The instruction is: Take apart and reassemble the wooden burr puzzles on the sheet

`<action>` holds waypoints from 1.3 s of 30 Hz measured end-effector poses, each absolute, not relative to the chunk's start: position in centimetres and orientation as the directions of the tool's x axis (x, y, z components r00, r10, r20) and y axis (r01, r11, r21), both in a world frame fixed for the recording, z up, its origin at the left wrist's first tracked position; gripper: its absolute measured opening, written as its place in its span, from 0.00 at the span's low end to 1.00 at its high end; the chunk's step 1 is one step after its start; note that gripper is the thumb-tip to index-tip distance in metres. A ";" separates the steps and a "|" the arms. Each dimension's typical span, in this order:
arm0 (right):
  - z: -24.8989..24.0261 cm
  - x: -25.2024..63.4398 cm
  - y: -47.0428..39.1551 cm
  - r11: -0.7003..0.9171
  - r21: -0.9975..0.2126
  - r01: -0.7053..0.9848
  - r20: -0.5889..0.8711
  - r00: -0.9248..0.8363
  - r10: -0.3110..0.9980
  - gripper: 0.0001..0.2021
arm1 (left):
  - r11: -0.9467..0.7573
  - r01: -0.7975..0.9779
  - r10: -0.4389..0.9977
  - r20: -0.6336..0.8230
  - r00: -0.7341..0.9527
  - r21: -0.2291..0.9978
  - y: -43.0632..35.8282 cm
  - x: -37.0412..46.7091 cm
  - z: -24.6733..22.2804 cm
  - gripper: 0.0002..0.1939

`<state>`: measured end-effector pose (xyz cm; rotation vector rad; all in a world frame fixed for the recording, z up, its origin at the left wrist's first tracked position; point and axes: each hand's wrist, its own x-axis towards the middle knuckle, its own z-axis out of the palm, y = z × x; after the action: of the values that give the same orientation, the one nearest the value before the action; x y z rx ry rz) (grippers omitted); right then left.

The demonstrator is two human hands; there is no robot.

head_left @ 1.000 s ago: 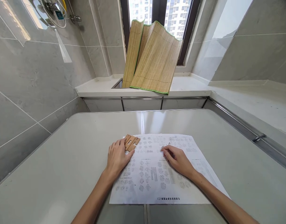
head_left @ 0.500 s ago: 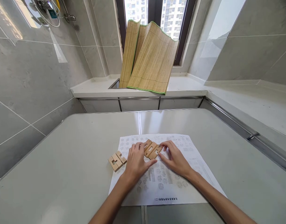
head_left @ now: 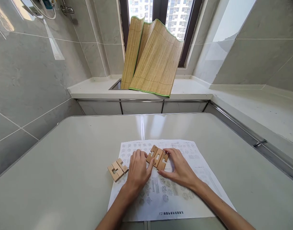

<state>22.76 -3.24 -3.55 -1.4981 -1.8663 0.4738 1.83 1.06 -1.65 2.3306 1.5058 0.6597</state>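
Three flat wooden pieces (head_left: 157,157) with cut-out slots lie side by side in a slanted row on a white printed sheet (head_left: 170,207). My left hand (head_left: 138,169) touches the row's left side, thumb on the near edge and fingers at the far left. My right hand (head_left: 178,167) holds the right end between thumb and index finger. Left of my left hand, a second group of wooden pieces (head_left: 116,170) rests partly on the sheet's left edge, with no hand on it.
The sheet lies on a pale table (head_left: 72,179) with a seam down its middle. Beyond stands a white ledge (head_left: 93,92) with a bamboo mat (head_left: 156,60) leaning before a window. A metal rail (head_left: 235,121) runs along the right.
The row of three pieces has turned and now slants down to the right. My right thumb has moved nearer to me, and my left thumb has drawn in against the pieces.
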 end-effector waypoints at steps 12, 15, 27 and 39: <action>-3.6 23.4 -3.0 0.245 -0.657 0.713 0.276 -0.075 0.958 0.34 | -0.408 0.740 0.913 0.233 0.336 0.534 1.4 1.7 -1.4 0.10; -3.8 23.3 -3.1 0.268 -0.631 0.727 0.286 -0.104 0.953 0.35 | -0.333 0.685 0.942 0.198 0.270 0.648 1.3 1.6 -0.9 0.12; -4.2 21.7 -2.4 0.343 -0.497 0.797 0.377 -0.158 0.913 0.35 | -0.092 0.233 0.980 0.046 0.194 0.968 0.5 2.6 -0.3 0.16; -3.6 21.5 -2.7 0.393 -0.507 0.767 0.409 -0.187 0.893 0.34 | -0.032 0.107 0.972 0.006 0.237 0.994 0.8 2.5 -0.8 0.17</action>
<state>21.51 -2.68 -3.61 -1.4174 -1.9953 0.2454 2.52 0.80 -0.83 1.4068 1.0991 0.9898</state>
